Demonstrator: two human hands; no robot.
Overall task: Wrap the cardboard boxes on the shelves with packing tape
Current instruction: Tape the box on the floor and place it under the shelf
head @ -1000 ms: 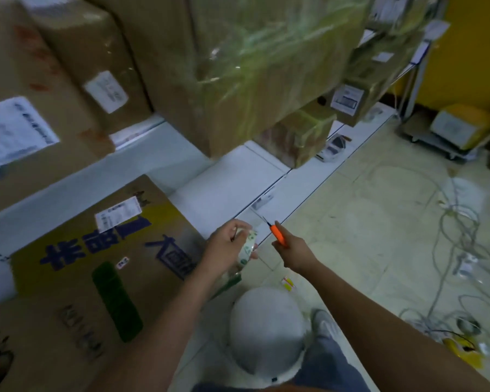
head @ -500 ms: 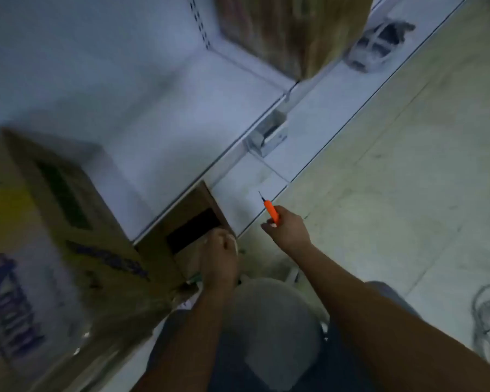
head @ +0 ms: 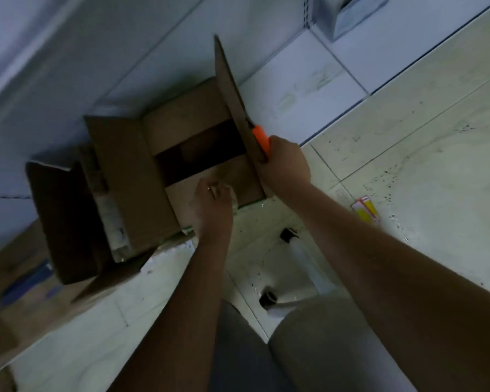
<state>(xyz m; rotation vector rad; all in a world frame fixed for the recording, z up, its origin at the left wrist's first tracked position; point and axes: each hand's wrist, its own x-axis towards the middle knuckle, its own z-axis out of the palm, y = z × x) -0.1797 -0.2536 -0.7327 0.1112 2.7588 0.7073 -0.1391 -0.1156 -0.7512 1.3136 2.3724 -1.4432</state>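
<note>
An open brown cardboard box [head: 130,176] sits at the foot of the white shelf, its flaps spread and a dark gap in its middle. My left hand [head: 212,205] rests on the near inner flap, closed around a clear tape roll [head: 232,195] that is mostly hidden. My right hand [head: 285,165] grips an orange cutter [head: 261,138] and presses against the upright right flap [head: 232,97].
The white shelf base [head: 309,89] runs behind the box. Two rolls of clear film [head: 304,257] lie on the pale tiled floor by my knees. A small yellow and red pack [head: 366,212] lies to the right. A larger printed box [head: 14,295] sits at lower left.
The view has dropped from the stacked shelf boxes to the open box below. My left hand moved onto its inner flap, and my right hand, still holding the cutter, came against the right flap.
</note>
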